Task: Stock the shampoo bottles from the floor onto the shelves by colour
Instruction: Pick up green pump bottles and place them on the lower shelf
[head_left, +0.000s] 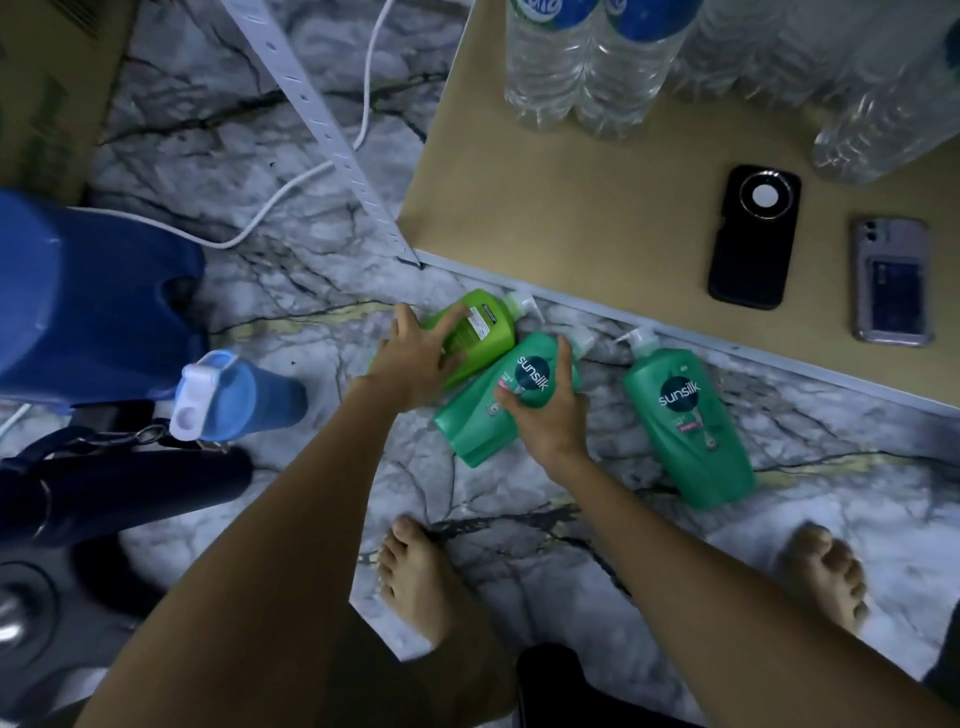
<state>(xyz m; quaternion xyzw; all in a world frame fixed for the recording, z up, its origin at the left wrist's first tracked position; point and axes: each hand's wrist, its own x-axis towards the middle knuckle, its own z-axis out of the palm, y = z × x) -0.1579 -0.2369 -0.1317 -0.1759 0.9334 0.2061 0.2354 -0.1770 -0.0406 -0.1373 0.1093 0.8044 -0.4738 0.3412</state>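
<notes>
Three pump shampoo bottles lie on the marble floor below a tan shelf (571, 197). My left hand (415, 358) reaches over the lime green bottle (480, 332), its fingers spread across the bottle's back label. My right hand (550, 410) grips the middle of a teal green Sunsilk bottle (478, 431), thumb on the label and fingers round the far side. A second teal green Sunsilk bottle (691, 431) lies apart to the right, untouched.
On the shelf stand several clear water bottles (587, 62) and lie a black phone (753, 239) and a grey phone (891, 283). A blue stool (93, 296), a blue drinking bottle (234, 400) and a dark bag (114, 488) sit left. My bare feet (415, 577) are below.
</notes>
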